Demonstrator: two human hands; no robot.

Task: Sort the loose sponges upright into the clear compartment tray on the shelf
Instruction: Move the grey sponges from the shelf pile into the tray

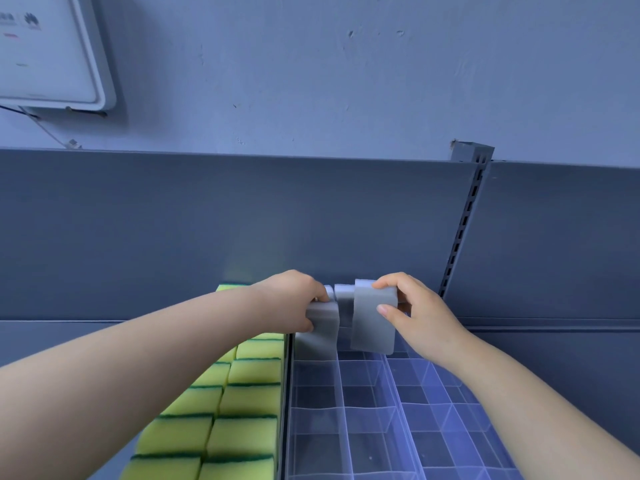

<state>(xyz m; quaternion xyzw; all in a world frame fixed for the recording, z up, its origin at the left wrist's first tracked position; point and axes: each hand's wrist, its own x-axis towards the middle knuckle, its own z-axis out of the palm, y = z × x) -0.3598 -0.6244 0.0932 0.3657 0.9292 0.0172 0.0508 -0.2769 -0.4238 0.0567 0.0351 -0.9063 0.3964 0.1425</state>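
Nearest compartments of the clear tray (367, 408) hold nothing. At its far end the left hand (294, 299) grips the left grey sponge (322, 329) upright in the back row. The right hand (415, 313) pinches the right grey sponge (372, 322) upright just above it, with a third grey sponge (343, 295) behind. Placing seems under way; next, each needs seating squarely between dividers. Yellow sponges (242, 400) lie to the left.

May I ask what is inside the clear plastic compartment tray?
At the clear compartment tray's far end, the left hand grips one upright grey rectangular sponge, the right hand a second sponge; a third sponge sits between. Nearer compartments look empty. Hands and sponges cover far cells.
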